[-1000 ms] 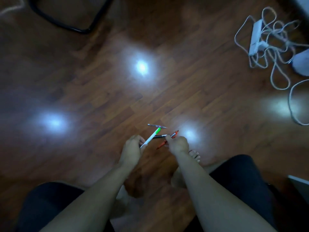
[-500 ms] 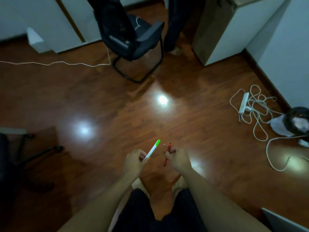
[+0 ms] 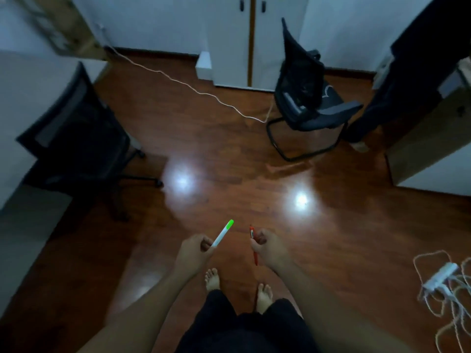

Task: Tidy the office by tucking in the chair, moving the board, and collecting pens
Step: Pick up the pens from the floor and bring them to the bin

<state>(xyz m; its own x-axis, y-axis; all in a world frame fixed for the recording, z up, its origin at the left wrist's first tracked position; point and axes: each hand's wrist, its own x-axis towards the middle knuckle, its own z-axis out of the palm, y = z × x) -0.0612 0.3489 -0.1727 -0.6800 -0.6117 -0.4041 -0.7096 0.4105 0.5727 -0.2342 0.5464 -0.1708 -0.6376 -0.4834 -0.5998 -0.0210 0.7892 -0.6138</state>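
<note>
My left hand (image 3: 194,253) is closed on a white marker with a green cap (image 3: 223,233), which points up and to the right. A red pen (image 3: 253,244) stands nearly upright in my right hand (image 3: 267,247); other pens in that fist cannot be made out. Both hands are held in front of me above the wooden floor, a short gap between them. A black mesh office chair (image 3: 76,146) stands at the left beside a white desk (image 3: 30,80). A dark sled-base chair (image 3: 305,98) stands at the back right. No board is clearly in view.
A white cable (image 3: 188,85) runs across the floor to the sled-base chair. A power strip with tangled cords (image 3: 441,278) lies at the lower right. White cabinets (image 3: 254,39) line the far wall. A person's dark trouser legs (image 3: 397,80) stand at the right beside a cabinet (image 3: 430,138).
I have risen from a crouch over the floor and the view has lifted to show the room. The pens have left the floor in my hands, which have drawn slightly apart.
</note>
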